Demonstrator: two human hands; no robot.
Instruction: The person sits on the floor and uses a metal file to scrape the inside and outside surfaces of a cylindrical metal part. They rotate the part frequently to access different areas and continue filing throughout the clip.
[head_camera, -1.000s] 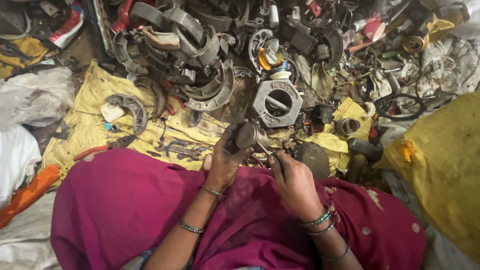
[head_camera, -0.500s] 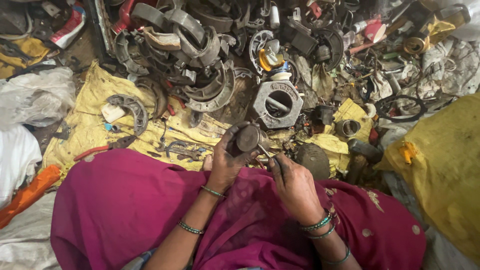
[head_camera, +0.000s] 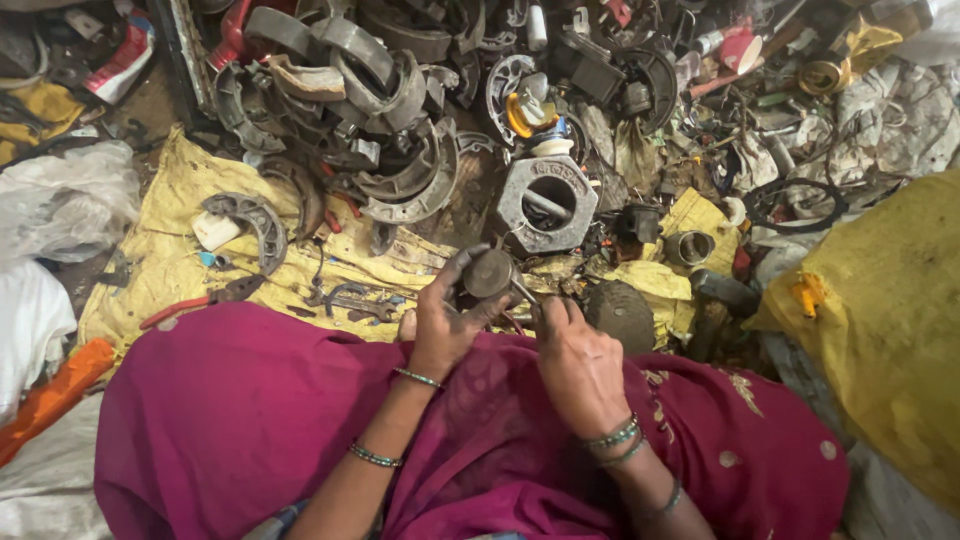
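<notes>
This looks like a scrap yard or junk workshop. Old curved metal pieces (head_camera: 400, 170) are piled high at the top of the picture. A grey metal casing (head_camera: 547, 203) sits in the middle. Dirty yellow cloth (head_camera: 160, 270) covers the ground on the left.

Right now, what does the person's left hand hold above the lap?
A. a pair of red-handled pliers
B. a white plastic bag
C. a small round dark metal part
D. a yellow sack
C: the left hand grips a small round dark metal part in its fingers, while the red-handled pliers lie untouched on the yellow cloth to the left.
</notes>
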